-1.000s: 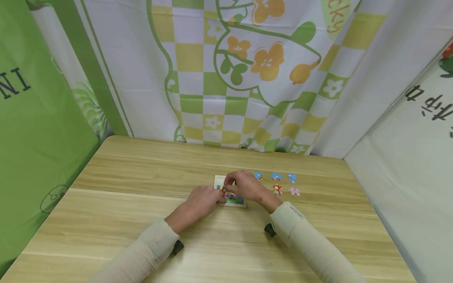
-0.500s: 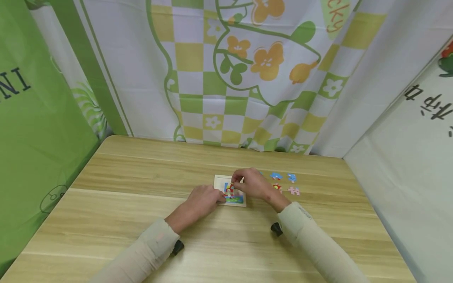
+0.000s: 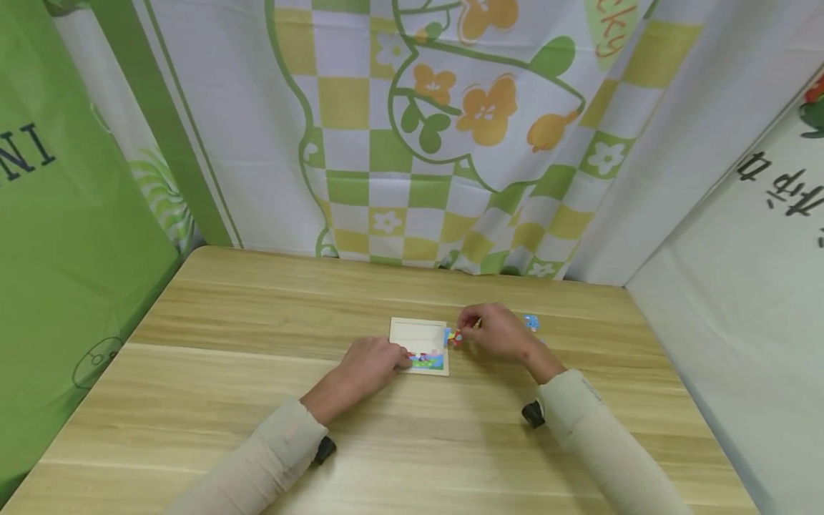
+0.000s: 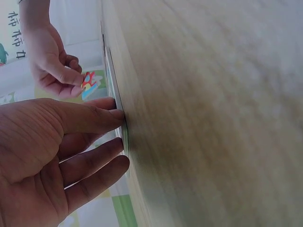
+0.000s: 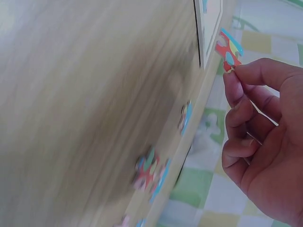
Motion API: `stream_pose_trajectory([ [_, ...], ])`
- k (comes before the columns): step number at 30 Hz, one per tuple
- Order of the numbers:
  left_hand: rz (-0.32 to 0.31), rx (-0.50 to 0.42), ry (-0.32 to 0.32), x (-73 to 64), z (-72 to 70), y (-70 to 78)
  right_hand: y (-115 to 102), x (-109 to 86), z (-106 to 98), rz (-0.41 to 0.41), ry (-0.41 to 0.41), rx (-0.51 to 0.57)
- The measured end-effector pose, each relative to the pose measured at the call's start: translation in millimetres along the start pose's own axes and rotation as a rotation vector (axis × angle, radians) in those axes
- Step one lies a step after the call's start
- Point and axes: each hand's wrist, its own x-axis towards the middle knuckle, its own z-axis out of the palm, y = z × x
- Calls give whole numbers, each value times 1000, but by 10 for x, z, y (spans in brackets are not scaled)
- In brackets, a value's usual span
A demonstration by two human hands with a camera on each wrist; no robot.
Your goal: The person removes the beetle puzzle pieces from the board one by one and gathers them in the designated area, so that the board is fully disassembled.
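Two hands at a puzzle board (image 3: 418,333), one piece aloft.
Right hand (image 3: 501,332) pinches a red-and-blue puzzle piece (image 5: 230,49) near board's right edge; left hand (image 3: 372,362) touches left edge, gripping or pressing, cannot tell. Loose pieces (image 5: 147,169) on table (image 5: 71,113).

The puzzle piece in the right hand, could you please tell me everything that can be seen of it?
The piece is thin and flat with a curvy outline, mainly red, with yellow and light-blue patches and a blue strip along one edge. Whether it is wood or card, I cannot tell. The right hand pinches one end between thumb and fingertip, holding it, seemingly tilted, above the table, near the tray's right edge.
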Motion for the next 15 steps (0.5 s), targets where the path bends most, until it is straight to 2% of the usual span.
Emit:
stream_pose_trajectory([
  [8, -3, -11, -8, 14, 0, -9, 200, -91, -157, 51, -27, 8],
  [15, 2, -14, -12, 14, 1, -16, 272, -118, -184, 78, -57, 21],
])
